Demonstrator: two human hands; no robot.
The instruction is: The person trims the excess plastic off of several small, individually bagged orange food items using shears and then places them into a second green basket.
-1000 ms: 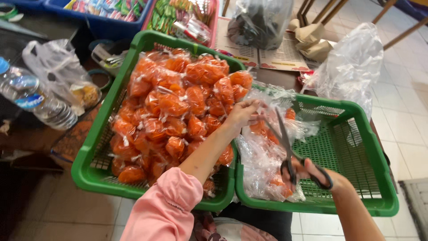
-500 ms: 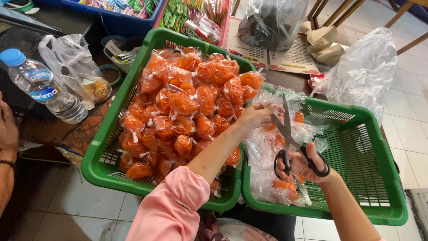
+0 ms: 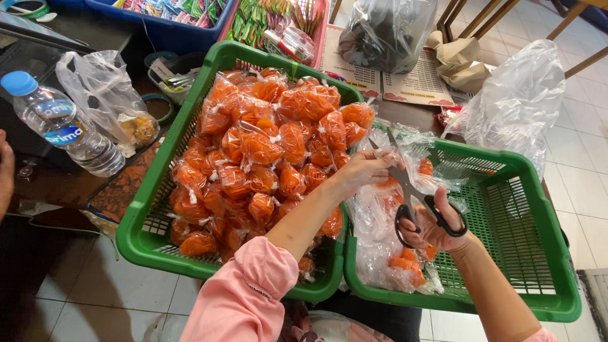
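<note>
Shop stall — snack-packet baskets (image 3: 145, 234), sachet trays (image 3: 320, 25)

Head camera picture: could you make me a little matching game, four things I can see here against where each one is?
Things:
1. scissors
2. water bottle
3. orange packets
4. crumpled brown paper

Places:
A. heaped in the left green basket
B. at the far edge, beside the dark plastic bag
C. in the right hand, over the right green basket
D. lying on the dark surface at far left

Pairs: 1-C, 2-D, 3-A, 4-B
</note>
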